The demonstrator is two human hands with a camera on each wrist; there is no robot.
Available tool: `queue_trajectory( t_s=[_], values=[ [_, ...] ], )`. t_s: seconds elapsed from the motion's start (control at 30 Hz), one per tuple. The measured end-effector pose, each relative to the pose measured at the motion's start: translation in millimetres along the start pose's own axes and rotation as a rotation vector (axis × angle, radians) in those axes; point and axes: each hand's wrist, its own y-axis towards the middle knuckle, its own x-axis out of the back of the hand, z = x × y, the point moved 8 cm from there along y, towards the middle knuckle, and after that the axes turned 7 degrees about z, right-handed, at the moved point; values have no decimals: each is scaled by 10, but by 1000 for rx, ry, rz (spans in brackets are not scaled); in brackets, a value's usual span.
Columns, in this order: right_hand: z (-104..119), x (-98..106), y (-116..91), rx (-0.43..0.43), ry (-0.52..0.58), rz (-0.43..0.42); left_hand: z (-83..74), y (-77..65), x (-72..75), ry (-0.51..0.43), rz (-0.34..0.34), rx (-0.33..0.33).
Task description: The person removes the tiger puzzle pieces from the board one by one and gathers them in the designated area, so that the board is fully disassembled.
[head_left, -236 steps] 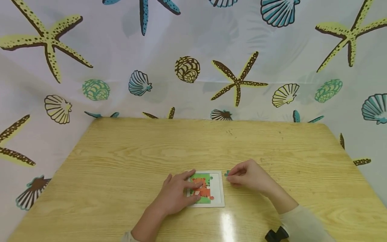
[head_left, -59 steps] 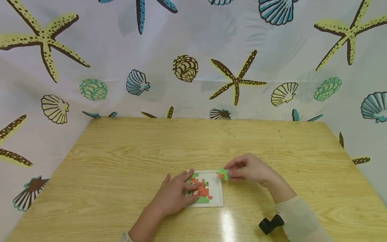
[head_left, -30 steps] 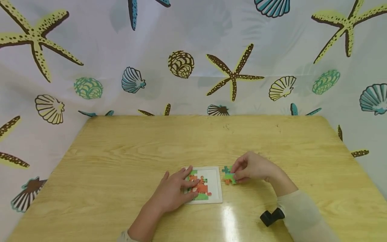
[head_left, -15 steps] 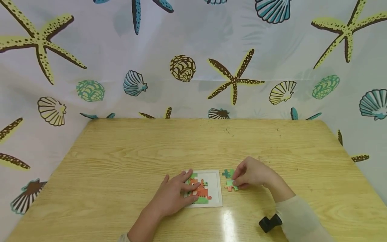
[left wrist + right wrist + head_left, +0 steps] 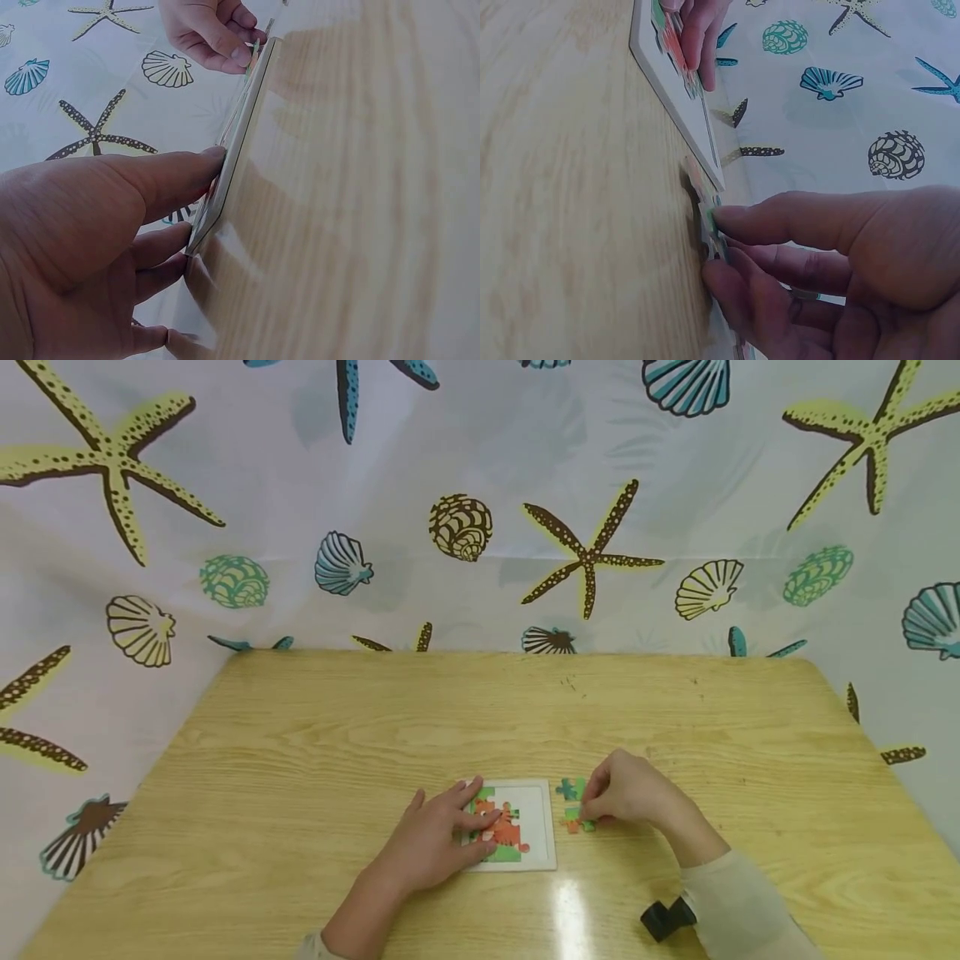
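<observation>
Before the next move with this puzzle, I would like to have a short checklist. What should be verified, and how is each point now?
1. Board steadied: ok; the left hand rests on the puzzle board.
2. Piece in hand: ok; the right hand pinches the orange-and-green piece.
3. Space for more pieces: ok; a bare white area shows on the board's right side.
4. That piece fully off the table: cannot tell.
5. Puzzle complete: not ok; a teal-and-green part also lies beside the board.
6. Whether that part is one piece or several: cannot tell; fingers are close against it.
</observation>
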Motion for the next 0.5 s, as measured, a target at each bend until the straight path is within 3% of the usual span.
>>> queue_trajectory(
  t_s=[0.5],
  values=[
    [24,-3,6,14,-85,-51,13,-29,9,-19,-14,-2]
  ],
)
